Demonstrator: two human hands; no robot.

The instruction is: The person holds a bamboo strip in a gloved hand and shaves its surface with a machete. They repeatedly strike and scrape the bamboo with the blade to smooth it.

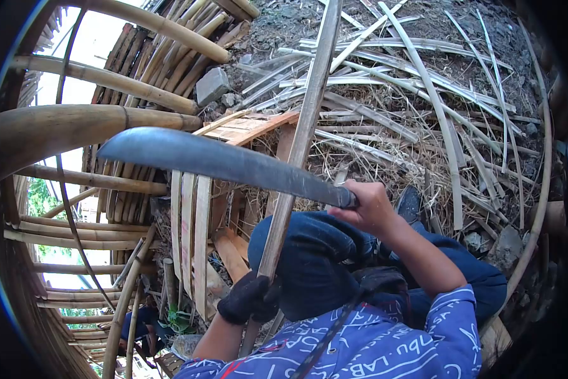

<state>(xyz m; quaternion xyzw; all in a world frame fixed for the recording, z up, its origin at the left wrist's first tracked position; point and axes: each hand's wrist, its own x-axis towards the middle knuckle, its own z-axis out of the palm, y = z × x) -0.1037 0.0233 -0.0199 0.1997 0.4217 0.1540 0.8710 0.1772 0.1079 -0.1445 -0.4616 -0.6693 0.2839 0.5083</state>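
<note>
A long split bamboo strip runs from the top of the view down across my lap. Wrapped round its lower part is my left hand, in a black glove. My bare right hand grips the handle of a machete, whose broad dark blade points to the left. The blade crosses the strip in view; whether they touch, I cannot tell. My legs in blue jeans are folded beneath the strip.
Many split strips and shavings lie on the ground at right. Bamboo poles form a frame at left, near a grey block. Wooden slats stand beside my knee. Part of another person shows at lower left.
</note>
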